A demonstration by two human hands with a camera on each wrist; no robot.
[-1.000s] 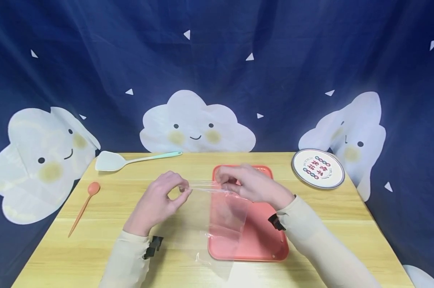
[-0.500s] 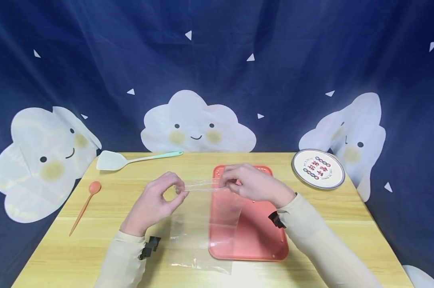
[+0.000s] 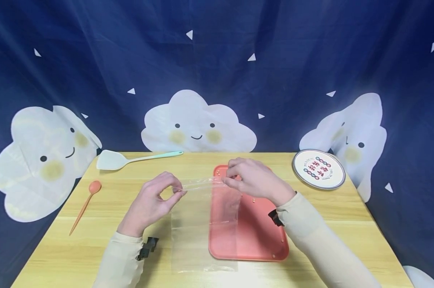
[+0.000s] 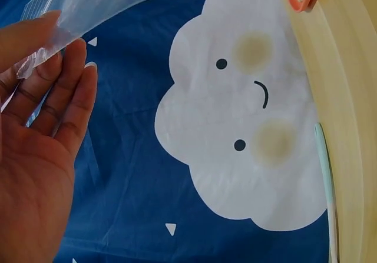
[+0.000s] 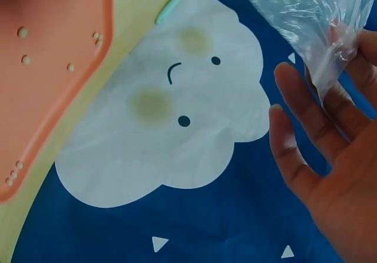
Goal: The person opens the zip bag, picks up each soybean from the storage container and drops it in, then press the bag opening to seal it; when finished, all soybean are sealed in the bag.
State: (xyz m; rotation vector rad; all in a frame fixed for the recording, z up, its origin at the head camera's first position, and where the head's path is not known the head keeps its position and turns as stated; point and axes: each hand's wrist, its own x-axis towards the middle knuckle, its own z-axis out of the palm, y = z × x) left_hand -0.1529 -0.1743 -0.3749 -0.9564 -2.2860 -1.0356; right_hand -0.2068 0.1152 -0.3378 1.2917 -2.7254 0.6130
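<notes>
A clear plastic zip bag (image 3: pixel 202 232) hangs between both hands, flat and see-through, its mouth at the top. My left hand (image 3: pixel 148 204) pinches the top left corner between thumb and fingers; the left wrist view shows the ridged edge of the bag (image 4: pixel 76 16) in that pinch. At the top right corner my right hand (image 3: pixel 256 180) pinches the film, which gathers into folds in the right wrist view, where the bag (image 5: pixel 318 27) narrows toward the fingertips. Behind the bag's right half lies a red tray (image 3: pixel 260 240), overlapped by it in the head view.
Several small pale beads (image 5: pixel 22 32) lie on the tray. A white turner with a mint handle (image 3: pixel 110 161) lies at the back left, an orange spoon (image 3: pixel 94 187) at the left. A round white plate (image 3: pixel 318 169) sits at the back right of the wooden table (image 3: pixel 76 256).
The bag has straightened from a slanted, rumpled hang to a flatter one. My left hand has shifted slightly left, and the right hand a little to the right and up.
</notes>
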